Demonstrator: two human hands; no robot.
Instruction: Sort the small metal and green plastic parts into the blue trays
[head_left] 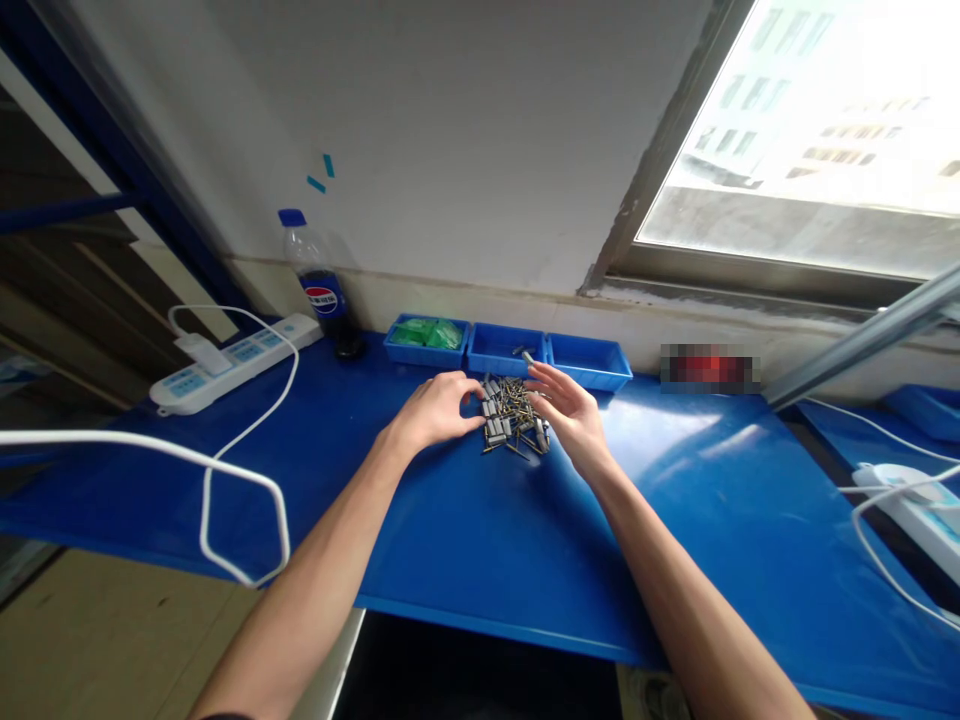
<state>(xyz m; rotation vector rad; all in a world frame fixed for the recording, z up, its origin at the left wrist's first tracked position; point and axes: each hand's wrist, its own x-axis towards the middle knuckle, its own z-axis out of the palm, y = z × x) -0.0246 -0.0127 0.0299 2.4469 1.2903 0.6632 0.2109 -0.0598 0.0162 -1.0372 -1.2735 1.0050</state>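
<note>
A pile of small brass-coloured pins and grey metal blocks (516,412) lies on the blue table between my hands. My left hand (436,408) is at the pile's left edge, thumb and forefinger curved apart around a gap beside the grey blocks. On the right side, my right hand (571,412) is over the pile with its fingers stretched out. Just beyond its fingertips is a small grey piece (528,358), in front of the middle blue bin (480,363); whether it touches them is unclear. Small grey pieces lie inside that bin.
Left of the middle bin stands a blue bin (424,355) with green packets; another blue bin (592,376) is on the right. A cola bottle (319,285) and power strip (236,362) are at back left. A white cable (251,435) crosses the left side.
</note>
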